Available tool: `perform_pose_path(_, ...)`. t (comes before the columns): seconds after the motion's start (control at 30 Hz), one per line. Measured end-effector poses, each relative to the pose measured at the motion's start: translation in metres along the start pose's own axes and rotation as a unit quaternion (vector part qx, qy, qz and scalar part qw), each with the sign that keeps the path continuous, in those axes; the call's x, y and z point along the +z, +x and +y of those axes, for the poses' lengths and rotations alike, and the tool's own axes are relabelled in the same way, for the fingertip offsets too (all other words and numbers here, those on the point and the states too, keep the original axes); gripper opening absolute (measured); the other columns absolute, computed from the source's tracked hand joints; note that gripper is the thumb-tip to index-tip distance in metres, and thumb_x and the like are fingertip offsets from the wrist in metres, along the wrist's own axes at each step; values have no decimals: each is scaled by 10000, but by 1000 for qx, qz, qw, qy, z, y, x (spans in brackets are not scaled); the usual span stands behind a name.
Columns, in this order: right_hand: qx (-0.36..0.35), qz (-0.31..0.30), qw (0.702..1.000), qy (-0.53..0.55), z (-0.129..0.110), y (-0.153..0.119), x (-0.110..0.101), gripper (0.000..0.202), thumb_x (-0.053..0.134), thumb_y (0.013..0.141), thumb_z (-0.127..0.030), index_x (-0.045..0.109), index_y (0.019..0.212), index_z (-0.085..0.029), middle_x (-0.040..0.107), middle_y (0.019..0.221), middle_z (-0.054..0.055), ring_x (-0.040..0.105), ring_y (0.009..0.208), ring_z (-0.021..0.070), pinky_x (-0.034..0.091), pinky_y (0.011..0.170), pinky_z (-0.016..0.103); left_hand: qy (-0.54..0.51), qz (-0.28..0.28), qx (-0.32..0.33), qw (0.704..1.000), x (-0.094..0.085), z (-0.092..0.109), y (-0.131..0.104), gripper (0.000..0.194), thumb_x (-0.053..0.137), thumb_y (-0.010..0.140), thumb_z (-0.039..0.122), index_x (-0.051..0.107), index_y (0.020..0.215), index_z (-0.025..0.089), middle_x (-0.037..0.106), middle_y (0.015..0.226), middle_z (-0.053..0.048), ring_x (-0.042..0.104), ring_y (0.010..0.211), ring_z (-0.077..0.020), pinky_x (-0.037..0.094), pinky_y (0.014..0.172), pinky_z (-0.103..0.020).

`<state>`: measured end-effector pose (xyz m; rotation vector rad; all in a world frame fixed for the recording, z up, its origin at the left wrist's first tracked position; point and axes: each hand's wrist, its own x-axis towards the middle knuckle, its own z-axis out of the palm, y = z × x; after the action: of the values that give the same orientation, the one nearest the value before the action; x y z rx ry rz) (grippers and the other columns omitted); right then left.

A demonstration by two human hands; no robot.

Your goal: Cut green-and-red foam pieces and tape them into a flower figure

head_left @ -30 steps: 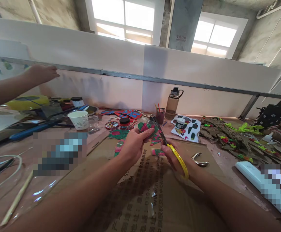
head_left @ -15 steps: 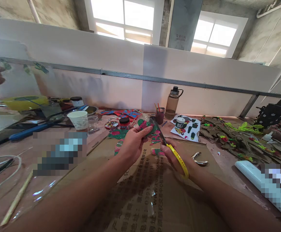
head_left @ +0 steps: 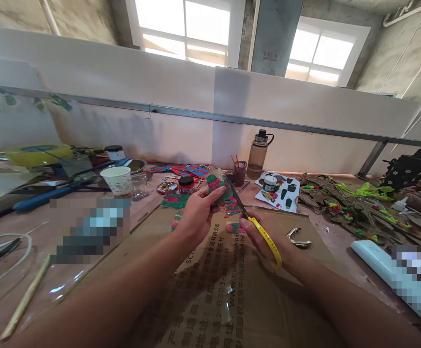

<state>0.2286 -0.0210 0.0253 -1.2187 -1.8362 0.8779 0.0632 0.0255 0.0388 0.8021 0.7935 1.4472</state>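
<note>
My left hand (head_left: 200,205) pinches a small green and pink painted piece of clear film (head_left: 214,182) above the cardboard sheet. Closed around the yellow handles of a pair of scissors (head_left: 263,233), my right hand (head_left: 259,241) sits just to the right of it. The dark blades point up and left, close against the piece's right side. Several more painted pieces (head_left: 232,207) lie on the cardboard (head_left: 279,299) beneath and behind my hands. Whether the blades touch the film I cannot tell.
Silver nippers (head_left: 299,238) lie right of my right hand. Behind stand a red paint jar (head_left: 186,185), a white-lidded jar (head_left: 269,183), a brush cup (head_left: 239,172) and a water bottle (head_left: 258,154). A paper cup (head_left: 116,180) is at left, a cardboard craft pile (head_left: 341,200) at right.
The scissors' blades and the painted piece have shifted slightly against each other. A person's face at the left edge has gone out of view.
</note>
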Motion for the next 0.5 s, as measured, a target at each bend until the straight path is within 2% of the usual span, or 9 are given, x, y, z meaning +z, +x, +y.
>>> perform_pose_path(0.13,-11,-3,999,-32,-1,1,-1,316,489,898,-481,647,919,-208,689,897,71,623,806,220,475,724,337,3,1,4,1000,-1,0,2,343,913,472,319,677,669,167,614,591,14,514,506,-91,304,439,-212)
perform_pose_path(0.3,-17,7,999,-47,3,3,-1,278,495,895,-458,649,901,-226,698,906,70,615,814,231,472,757,357,9,-19,17,1000,-1,-1,3,388,927,448,335,700,709,160,651,668,4,501,522,-76,311,457,-208)
perform_pose_path(0.5,-20,2,998,-60,7,4,-1,294,482,912,-440,643,972,-201,702,979,94,632,888,240,479,835,381,39,-34,-1,999,-1,1,0,336,912,499,339,661,650,173,552,525,38,397,441,-62,213,427,-225)
